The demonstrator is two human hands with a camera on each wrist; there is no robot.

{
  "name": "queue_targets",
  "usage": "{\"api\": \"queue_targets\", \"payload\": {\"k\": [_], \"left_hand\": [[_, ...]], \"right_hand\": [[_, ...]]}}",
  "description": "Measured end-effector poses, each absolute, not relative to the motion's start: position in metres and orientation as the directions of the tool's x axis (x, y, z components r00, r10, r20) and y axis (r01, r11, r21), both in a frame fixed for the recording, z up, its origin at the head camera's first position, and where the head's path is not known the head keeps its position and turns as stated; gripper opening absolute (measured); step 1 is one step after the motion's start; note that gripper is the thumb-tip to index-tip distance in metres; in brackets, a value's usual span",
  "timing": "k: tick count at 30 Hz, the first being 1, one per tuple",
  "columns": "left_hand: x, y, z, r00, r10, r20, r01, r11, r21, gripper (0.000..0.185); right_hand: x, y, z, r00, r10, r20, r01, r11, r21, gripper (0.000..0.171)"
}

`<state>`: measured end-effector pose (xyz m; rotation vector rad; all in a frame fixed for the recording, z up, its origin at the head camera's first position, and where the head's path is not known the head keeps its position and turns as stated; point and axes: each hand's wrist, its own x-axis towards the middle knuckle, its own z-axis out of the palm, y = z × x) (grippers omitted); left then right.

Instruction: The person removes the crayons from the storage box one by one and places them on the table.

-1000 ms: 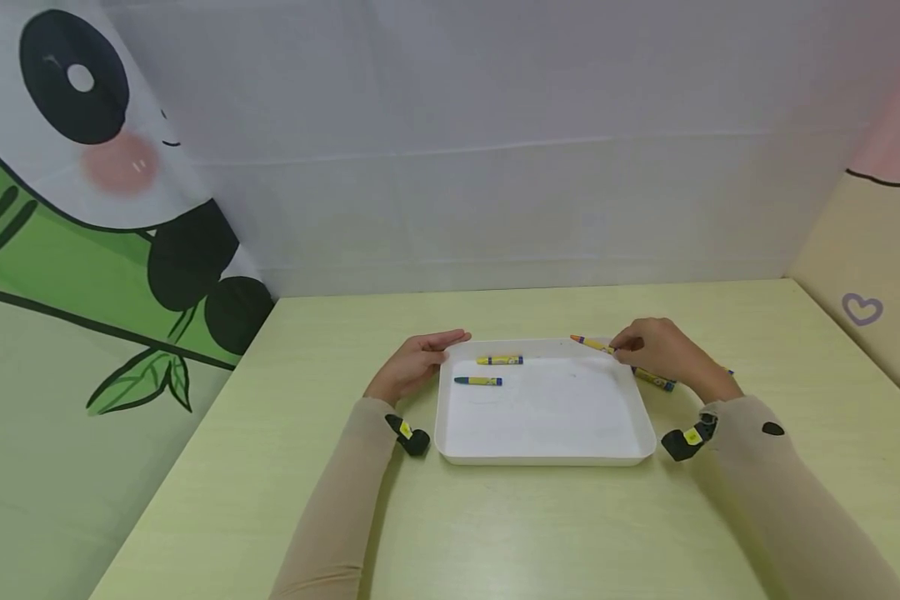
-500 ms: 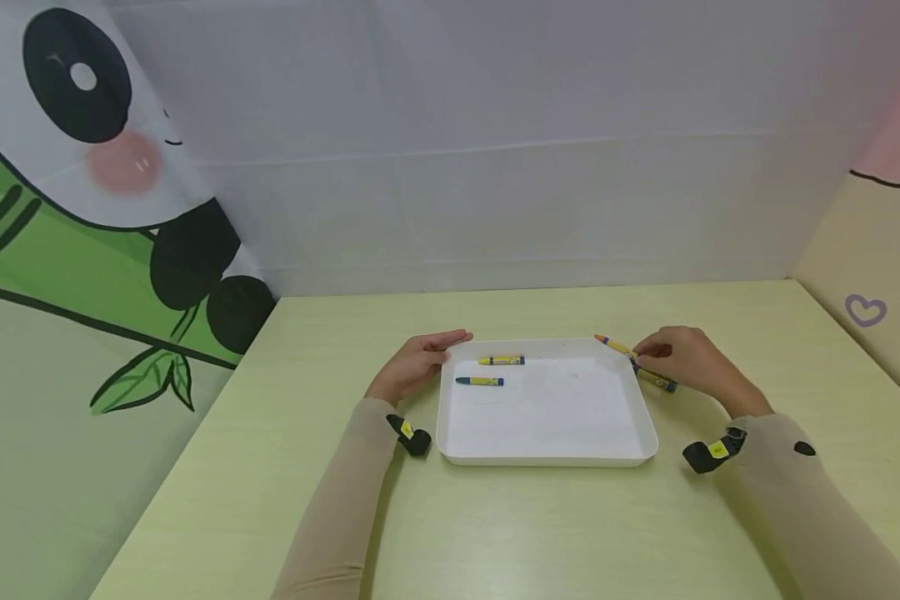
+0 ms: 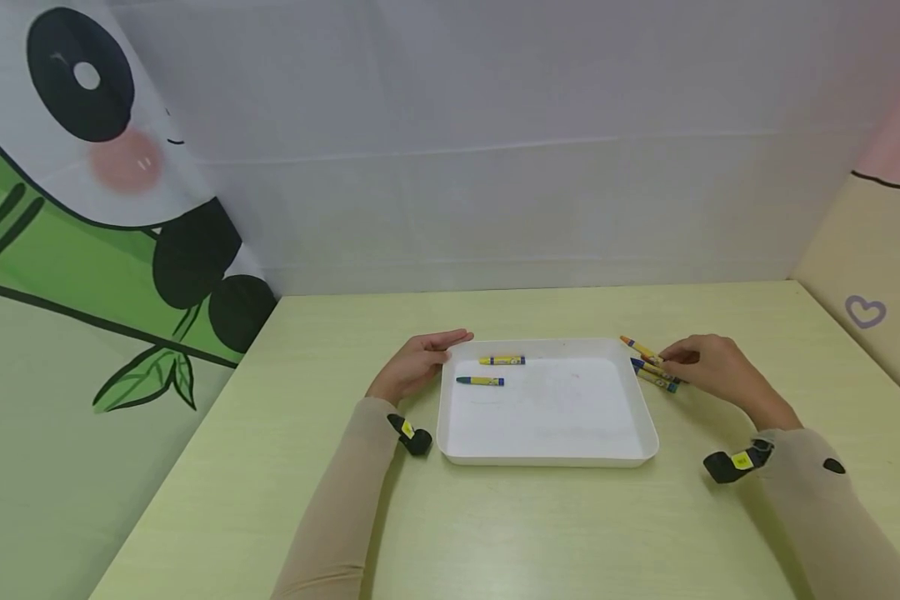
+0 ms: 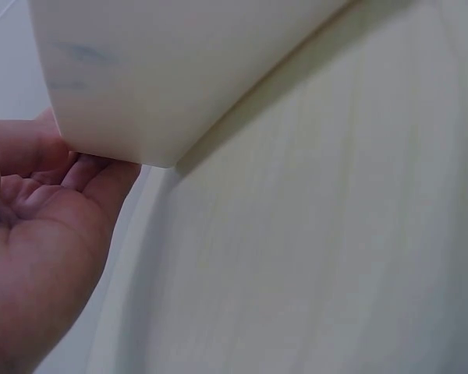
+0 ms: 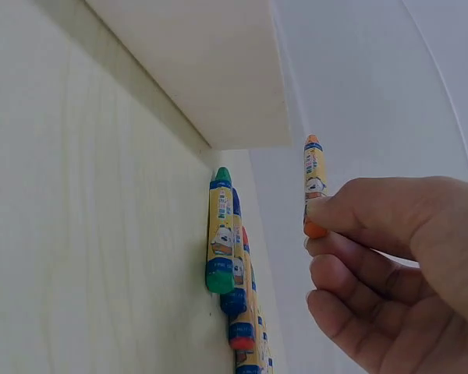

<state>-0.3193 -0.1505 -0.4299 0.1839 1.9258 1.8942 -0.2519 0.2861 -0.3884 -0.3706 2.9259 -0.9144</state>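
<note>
My left hand [image 3: 414, 367] holds the back left corner of a white tray [image 3: 547, 460]; in the left wrist view the thumb is by the rim and other fingers bend behind the corner [image 4: 117, 117]. Off the tray's right side, my right hand [image 3: 720, 367] pinches an orange crayon [image 5: 315, 167] between thumb and finger, tip pointing away. Below it on the table lie a green crayon [image 5: 221, 226], a blue crayon [image 3: 645, 364] and a red-ended crayon [image 5: 240, 341], side by side. Inside the tray are a yellow crayon [image 3: 502, 360] and a dark green crayon [image 3: 480, 381].
A pale wooden table [image 3: 532, 533] carries everything. More crayons [image 5: 248, 362] continue the row in the right wrist view, partly overlapped. Behind the table hangs a pale cloth wall [image 3: 495, 217], and cartoon-printed panels [image 3: 120, 275] stand at the sides.
My right hand has moved right with the orange crayon, from over the tray's back right corner to above the crayons beside it. My left hand and the tray stay nearly still.
</note>
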Motion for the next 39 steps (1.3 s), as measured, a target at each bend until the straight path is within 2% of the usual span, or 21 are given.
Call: {"api": "queue_targets", "payload": {"k": [9, 20, 30, 39], "left_hand": [[-0.317, -0.15, -0.428, -0.901, 0.385, -0.2, -0.192, 0.061, 0.98, 0.049], [-0.318, -0.149, -0.429, -0.902, 0.375, -0.214, -0.205, 0.064, 0.977, 0.049], [-0.318, -0.151, -0.431, -0.899, 0.402, -0.172, -0.151, 0.085, 0.985, 0.05], [-0.318, -0.149, -0.429, -0.901, 0.385, -0.198, -0.186, 0.069, 0.98, 0.05]], "right_hand": [[-0.25, 0.296, -0.392, -0.968, -0.251, 0.017, -0.218, 0.807, -0.549, 0.028], [-0.245, 0.303, -0.402, -0.958, -0.279, -0.062, -0.198, 0.804, -0.561, 0.023], [-0.243, 0.306, -0.405, -0.948, -0.298, -0.106, -0.191, 0.807, -0.559, 0.019], [-0.242, 0.308, -0.406, -0.939, -0.308, -0.154, -0.173, 0.809, -0.562, 0.016]]}}
